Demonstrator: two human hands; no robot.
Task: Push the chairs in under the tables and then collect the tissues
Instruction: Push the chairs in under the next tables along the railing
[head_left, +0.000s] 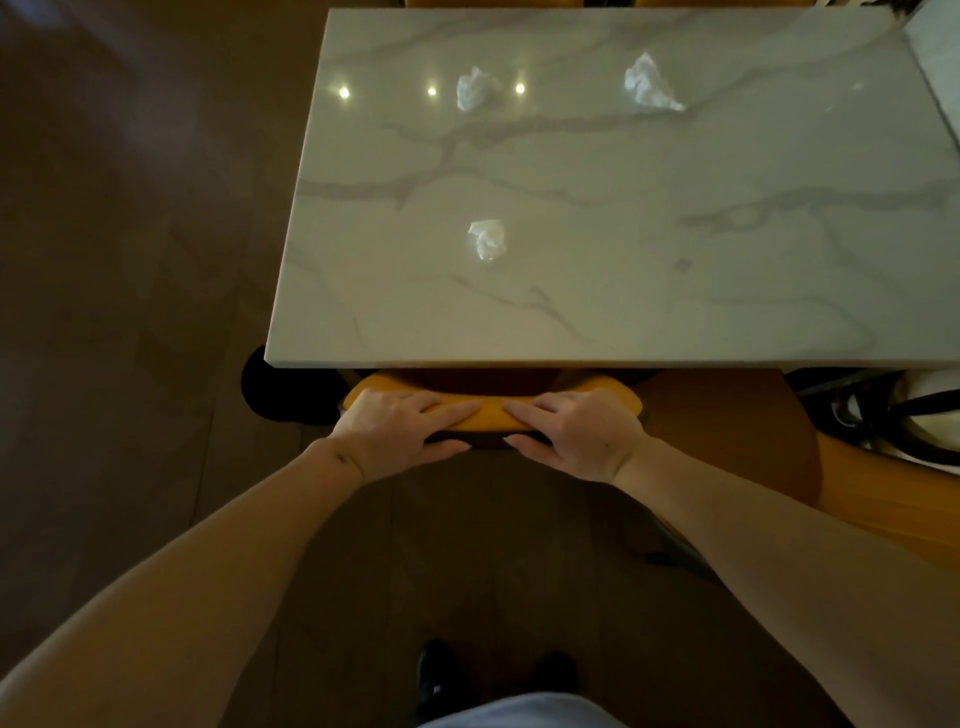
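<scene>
A yellow chair (491, 415) stands at the near edge of the white marble table (623, 291), its seat hidden under the tabletop and only the curved backrest showing. My left hand (400, 431) and my right hand (576, 431) both grip the top of that backrest, fingers over the front and thumbs behind. Three crumpled white tissues lie on the table: one near the front left (487, 239), one at the back left (475, 88), one at the back middle (649, 83).
A second yellow chair (852, 493) stands to the right, pulled out from the table, with a dark bag (893, 410) on it. More yellow chair backs (493, 3) show past the far edge. Dark wooden floor lies left and behind me.
</scene>
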